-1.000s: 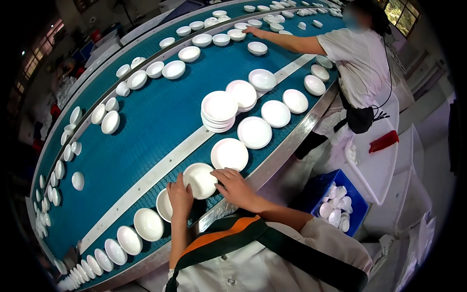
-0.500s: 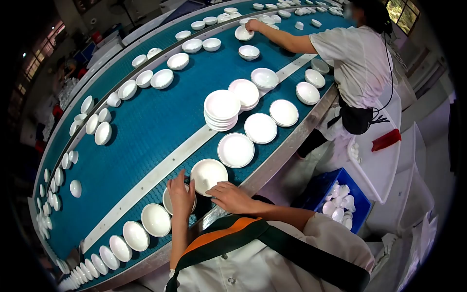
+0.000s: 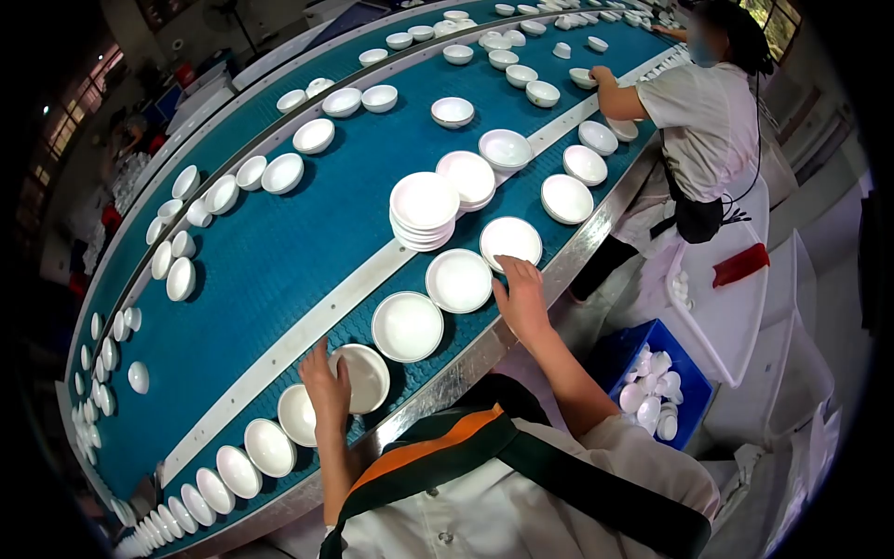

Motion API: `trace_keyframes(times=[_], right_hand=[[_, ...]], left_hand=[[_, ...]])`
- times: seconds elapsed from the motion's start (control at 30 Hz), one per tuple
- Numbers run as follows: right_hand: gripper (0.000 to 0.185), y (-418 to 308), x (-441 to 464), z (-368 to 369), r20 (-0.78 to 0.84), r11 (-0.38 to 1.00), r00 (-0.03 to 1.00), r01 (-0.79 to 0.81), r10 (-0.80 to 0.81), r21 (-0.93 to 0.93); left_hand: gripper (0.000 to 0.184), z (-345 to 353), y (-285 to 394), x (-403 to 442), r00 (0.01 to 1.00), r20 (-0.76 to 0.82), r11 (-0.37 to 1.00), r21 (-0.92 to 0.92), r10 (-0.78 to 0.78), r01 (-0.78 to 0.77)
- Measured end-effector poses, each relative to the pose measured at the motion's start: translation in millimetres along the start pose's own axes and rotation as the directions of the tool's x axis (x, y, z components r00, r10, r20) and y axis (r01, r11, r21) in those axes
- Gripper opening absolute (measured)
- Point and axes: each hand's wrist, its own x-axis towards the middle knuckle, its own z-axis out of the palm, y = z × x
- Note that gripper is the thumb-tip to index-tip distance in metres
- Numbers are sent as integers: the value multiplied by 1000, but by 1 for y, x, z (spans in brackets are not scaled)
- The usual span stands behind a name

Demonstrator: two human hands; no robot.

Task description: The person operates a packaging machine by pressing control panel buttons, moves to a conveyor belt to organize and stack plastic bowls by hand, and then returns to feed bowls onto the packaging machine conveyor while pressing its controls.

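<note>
Head view: bowl (image 3: 369,378) by left hand (image 3: 326,387), mouth-up

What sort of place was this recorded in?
Probably a tableware factory: white bowls stand in rows along a blue belt, another person works beside it, and a blue crate holds white pieces.

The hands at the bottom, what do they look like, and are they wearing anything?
The left hand and right hand are bare, with five fingers each and no gloves or bracelets that I can see. The right arm's pale, loose sleeve leaves the forearm uncovered. No cables show on either arm.
</note>
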Motion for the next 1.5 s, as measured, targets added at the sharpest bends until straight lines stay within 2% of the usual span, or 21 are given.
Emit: trace_keyframes(times=[0.03,0.1,0.23,0.47,0.53,0.57,0.6,0.63,0.67,0.73,0.8,0.87,0.9,0.93,1.0,1.07,1.13,1.2,1.27,1.43,1.5], right_hand=[[33,8,0,0,3,1000,1000,-1,1,3],[25,31,0,8,85,987,996,54,-41,-150],[12,53,0,15,108,988,990,102,-89,-119],[12,66,13,5,156,992,984,101,-88,-78],[16,66,19,-1,247,989,961,141,-127,-39],[16,67,23,-4,246,989,961,141,-127,-39],[19,68,29,-8,200,992,974,85,-103,98],[23,72,35,-10,159,971,985,33,-72,235],[23,78,41,-14,156,972,985,32,-70,233],[28,92,53,-24,8,981,1000,28,-30,190],[28,109,59,-29,29,986,999,-45,40,162],[29,128,62,-25,56,998,997,-58,59,-21],[31,135,64,-23,88,995,996,12,-3,-96],[31,140,64,-20,91,995,996,11,-2,-96],[28,140,68,-12,149,991,989,24,-4,-130],[26,140,72,-9,160,992,987,45,-26,-116],[26,135,73,-9,193,996,980,62,-48,-67],[27,131,70,-10,187,993,976,114,-108,-22],[28,135,66,-5,194,979,961,201,-199,6],[25,131,68,-21,304,977,929,189,-210,98],[27,134,75,-28,293,930,937,75,-188,359]], left_hand=[[39,-1,10,3,998,-52,999,-20,32,-33],[38,11,28,12,990,-120,994,-64,77,-85],[38,30,62,24,982,-92,981,-96,162,-171],[38,59,102,45,975,-65,970,-104,213,-219],[37,67,110,52,962,-110,961,-87,251,-261],[37,75,112,56,973,-41,966,-119,226,-230],[36,85,114,61,978,28,968,-150,205,-199],[34,93,114,63,972,49,969,-102,230,-224],[34,97,111,64,971,49,968,-104,233,-227],[34,94,112,66,975,193,994,-24,110,-108],[38,95,110,65,968,232,995,-9,101,-101],[41,101,106,64,981,149,992,11,124,-127],[43,100,108,66,975,211,997,17,71,-77],[43,103,112,67,974,214,997,18,70,-76],[44,102,123,73,988,68,990,35,137,-139],[43,104,144,82,991,34,990,41,130,-132],[41,111,162,88,981,-33,979,-61,191,-192],[39,116,182,91,977,-30,974,-70,213,-215],[38,128,196,95,965,224,989,-91,137,-119],[35,152,191,94,978,150,989,4,143,-145],[36,152,191,92,985,132,994,-11,111,-110]])
